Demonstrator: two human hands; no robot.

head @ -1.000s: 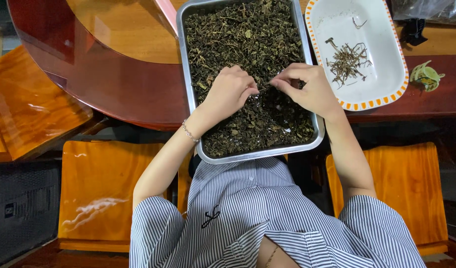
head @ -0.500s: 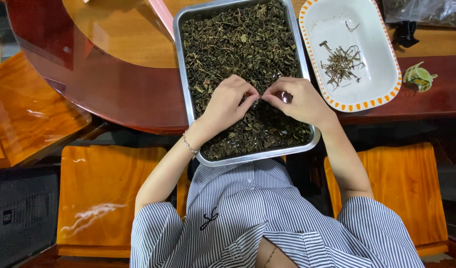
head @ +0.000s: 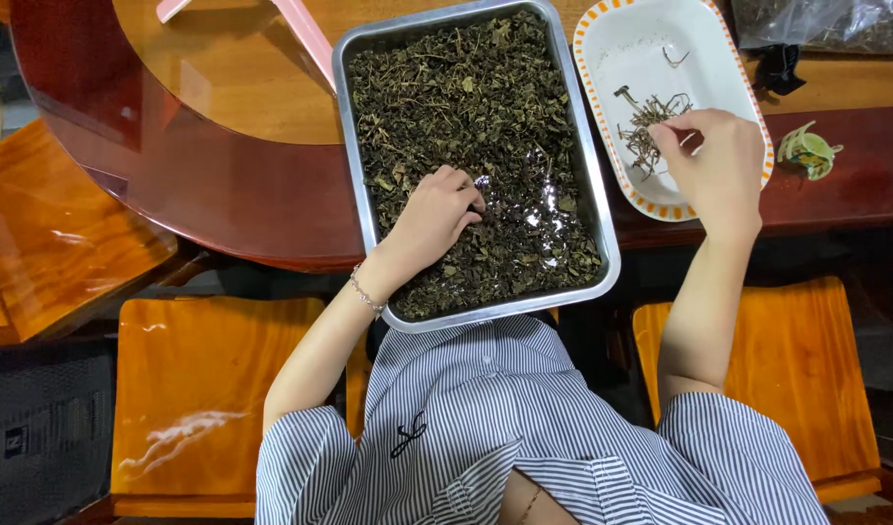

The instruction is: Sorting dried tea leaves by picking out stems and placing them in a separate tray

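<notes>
Your left hand (head: 435, 216) rests in the metal tray (head: 602, 255), fingers curled loosely down into the dried leaves (head: 466, 117) that fill it. The fingertips press into the pile just ahead of the knuckles; you cannot tell whether they pinch anything, since the leaves hide them. The tray's long side runs straight away from you, so most of the leaves lie beyond that hand, farther up the surface (head: 223, 185).

Your right hand (head: 714, 160) is out to the right, over the near end of the white dish with the orange rim (head: 602, 126). Its thumb and forefinger are pinched narrowly together, right above the small heap of stems (head: 650, 122); whatever is between them is too small to make out. The stems lie just left of and beyond those fingertips, loosely tangled with no single direction.

The dish sits just beside the tray's right edge, so the right hand is the nearer one to the stems and the left the nearer to the leaves. Farther right of the right hand a small green crumpled wrapper (head: 808, 148) lies on the surface.
</notes>
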